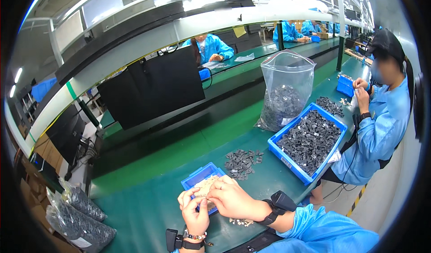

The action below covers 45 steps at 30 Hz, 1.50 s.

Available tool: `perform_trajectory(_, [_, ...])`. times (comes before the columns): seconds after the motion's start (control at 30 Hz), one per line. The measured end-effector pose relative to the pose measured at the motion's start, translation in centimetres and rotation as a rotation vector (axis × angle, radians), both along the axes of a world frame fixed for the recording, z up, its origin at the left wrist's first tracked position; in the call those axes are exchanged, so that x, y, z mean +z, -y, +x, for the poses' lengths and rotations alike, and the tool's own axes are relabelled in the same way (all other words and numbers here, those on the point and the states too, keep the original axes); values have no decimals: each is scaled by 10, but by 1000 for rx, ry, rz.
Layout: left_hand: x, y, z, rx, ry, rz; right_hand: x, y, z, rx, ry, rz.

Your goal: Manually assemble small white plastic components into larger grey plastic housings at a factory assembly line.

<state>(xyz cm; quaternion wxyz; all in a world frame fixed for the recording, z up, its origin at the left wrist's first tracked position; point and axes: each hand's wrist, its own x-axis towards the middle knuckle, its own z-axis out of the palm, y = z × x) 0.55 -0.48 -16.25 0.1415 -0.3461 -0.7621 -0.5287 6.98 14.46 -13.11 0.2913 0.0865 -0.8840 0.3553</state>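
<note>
My left hand [195, 213] and my right hand [234, 200] meet over the near part of a small blue bin [192, 180]. Both are closed, thumbs and fingertips pinched together. Whatever is between the fingertips is too small and too covered to make out. Inside the bin lie many small cream-coloured pieces [207, 184], partly hidden by my fingers. More cream pieces [242, 222] are scattered on the green table below my right wrist. Just beyond my right hand sits a loose pile of small black plastic parts [243, 164].
A large blue tray [287, 162] full of black parts stands to the right, with a clear bag [283, 101] of them behind it. Two filled bags [78, 228] lie at lower left. A co-worker [381, 113] sits at right; a dark panel [152, 89] hangs ahead.
</note>
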Motion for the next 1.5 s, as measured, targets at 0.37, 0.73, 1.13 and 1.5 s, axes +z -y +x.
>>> perform_trajectory(0.37, [-5, 0, -2, 83, -32, 23, 1, 2, 4, -60, -59, -9])
perform_trajectory(0.73, [-8, 4, -7, 233, -22, -82, 2, -17, 4, -142, -105, -13])
perform_trajectory(1.13, [5, 4, -4, 38, 71, -59, 3, -17, -2, 11, -137, 109])
perform_trajectory(1.5, [3, 8, -4, -65, 82, 92, 6, -11, 6, 37, -84, 225])
